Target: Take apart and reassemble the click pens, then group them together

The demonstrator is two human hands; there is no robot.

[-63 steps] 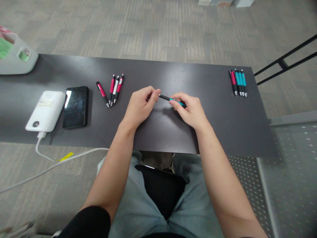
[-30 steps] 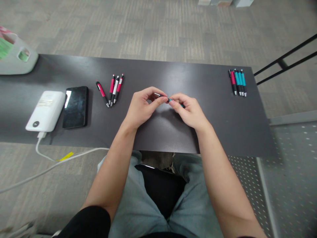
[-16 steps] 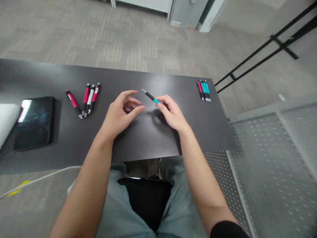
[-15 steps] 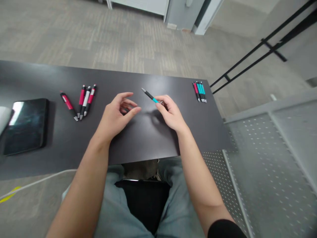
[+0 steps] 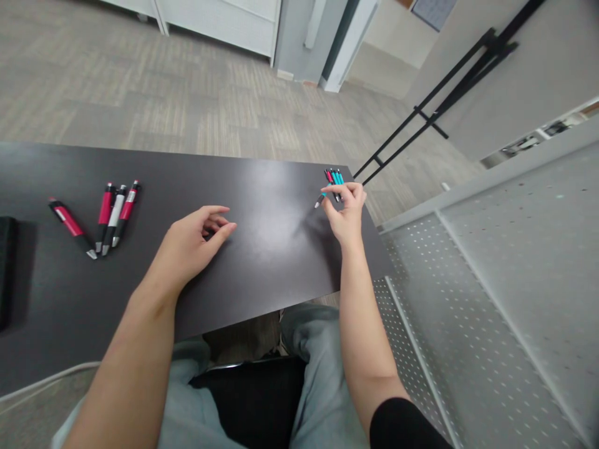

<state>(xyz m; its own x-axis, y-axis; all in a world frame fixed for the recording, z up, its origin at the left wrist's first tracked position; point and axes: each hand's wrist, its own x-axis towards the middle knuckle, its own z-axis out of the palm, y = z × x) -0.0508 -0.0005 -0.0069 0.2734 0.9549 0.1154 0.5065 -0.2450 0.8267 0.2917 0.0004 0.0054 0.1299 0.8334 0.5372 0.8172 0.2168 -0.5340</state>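
Between the thumb and fingers of my right hand (image 5: 345, 209) is a teal pen (image 5: 321, 199), its silver tip pointing down and left above the table. Just behind that hand lies a row of pens (image 5: 335, 177), one red and several teal, partly covered by my fingers. My left hand (image 5: 199, 240) rests near the middle of the dark table (image 5: 266, 249), fingers loosely curled and thumb apart, holding nothing. Left of it, two red pens and a white pen (image 5: 113, 218) lie side by side, with another red pen (image 5: 72, 223) slanted apart from them.
A black flat object (image 5: 6, 268) is cut off at the left edge of the view. Black metal bars (image 5: 397, 146) stand beyond the table's right corner. A grey perforated panel (image 5: 468, 299) runs along the right side. A white cable (image 5: 51, 375) hangs at the lower left.
My right hand has carried the teal pen rightward to the row at the right end, turning its tip downward. My left hand stays over the table. The camera view has turned right.
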